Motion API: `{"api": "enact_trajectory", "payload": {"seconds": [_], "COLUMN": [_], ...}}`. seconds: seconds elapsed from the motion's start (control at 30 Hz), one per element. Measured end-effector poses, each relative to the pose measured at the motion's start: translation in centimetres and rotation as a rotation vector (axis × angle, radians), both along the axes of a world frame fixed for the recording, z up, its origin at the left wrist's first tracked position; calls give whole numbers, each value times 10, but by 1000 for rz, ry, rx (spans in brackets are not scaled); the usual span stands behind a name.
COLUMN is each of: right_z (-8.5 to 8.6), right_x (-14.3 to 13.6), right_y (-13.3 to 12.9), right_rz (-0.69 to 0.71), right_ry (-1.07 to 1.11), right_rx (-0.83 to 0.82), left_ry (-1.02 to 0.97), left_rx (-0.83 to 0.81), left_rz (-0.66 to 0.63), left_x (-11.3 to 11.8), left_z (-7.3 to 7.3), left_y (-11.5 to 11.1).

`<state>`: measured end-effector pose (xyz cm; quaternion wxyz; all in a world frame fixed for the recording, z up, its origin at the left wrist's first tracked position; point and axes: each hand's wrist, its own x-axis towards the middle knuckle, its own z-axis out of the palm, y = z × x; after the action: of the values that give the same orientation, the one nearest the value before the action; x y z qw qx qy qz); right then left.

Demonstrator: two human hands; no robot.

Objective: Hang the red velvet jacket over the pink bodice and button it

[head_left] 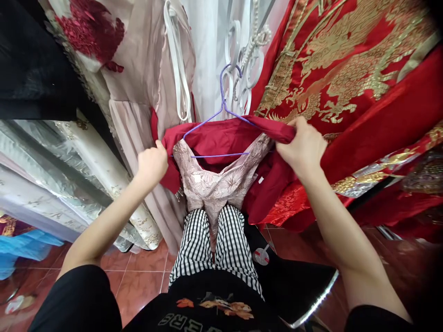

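A dark red jacket [221, 133] is spread between my two hands, around a purple hanger [223, 103]. On the same hanger a pale pink embroidered dress [221, 184] hangs by its shoulders, inside the red cloth. My left hand [152, 161] is closed on the jacket's left edge. At the opposite side my right hand [302, 145] grips a fold of the jacket near its shoulder. The hanger's hook rests near a white ring-patterned rack [238, 60]. My knees partly hide the lower dress.
Blush gowns [134, 115] hang ahead to the left, beside plastic-covered white garments [114, 184]. Red and gold embroidered robes [339, 60] fill the right. A black lit-edged board [297, 286] stands low at the right, above red floor tiles [138, 281].
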<state>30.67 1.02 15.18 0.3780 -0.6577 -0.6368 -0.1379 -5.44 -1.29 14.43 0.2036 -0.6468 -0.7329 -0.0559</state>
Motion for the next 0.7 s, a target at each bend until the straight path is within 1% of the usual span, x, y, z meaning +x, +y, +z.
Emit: {"api": "enact_trajectory", "payload": {"seconds": [0.07, 0.1, 0.2, 0.23, 0.3, 0.4, 0.47, 0.5, 0.57, 0.6, 0.67, 0.7], "right_z": [-7, -12, -25, -28, -29, -32, -39, -44, -51, -52, -46, -39], "right_x": [-21, -32, -62, -70, -83, -94, -97, -97, -98, -97, -96, -95], "right_y": [1, 1, 0, -1, -6, -16, -27, -34, -53, -63, -81, -86], "right_rz": [54, 87, 170, 198, 264, 355, 409, 439, 512, 557, 669, 724], "right_ry": [-9, -25, -93, -115, -152, -147, -106, -93, -86, -80, -44, -19], "right_rx": [-101, -152, -250, -269, -296, -319, -374, -419, -502, -520, -481, -422], "left_ry": [13, 9, -17, -28, -55, -116, -169, -194, -243, -277, -372, -421], "left_rx": [-44, -57, -104, -125, -145, -114, -104, -107, -86, -43, 135, 247], "left_rz": [12, -3, -95, -130, -194, -253, -284, -298, -333, -353, -406, -449], "left_x": [20, 30, 55, 62, 77, 94, 97, 95, 82, 73, 54, 45], "left_z": [-15, -24, -48, -54, -59, -57, -50, -45, -34, -27, -14, -9], "left_y": [-10, -14, -20, -20, -18, -16, -16, -16, -13, -10, 1, 9]}}
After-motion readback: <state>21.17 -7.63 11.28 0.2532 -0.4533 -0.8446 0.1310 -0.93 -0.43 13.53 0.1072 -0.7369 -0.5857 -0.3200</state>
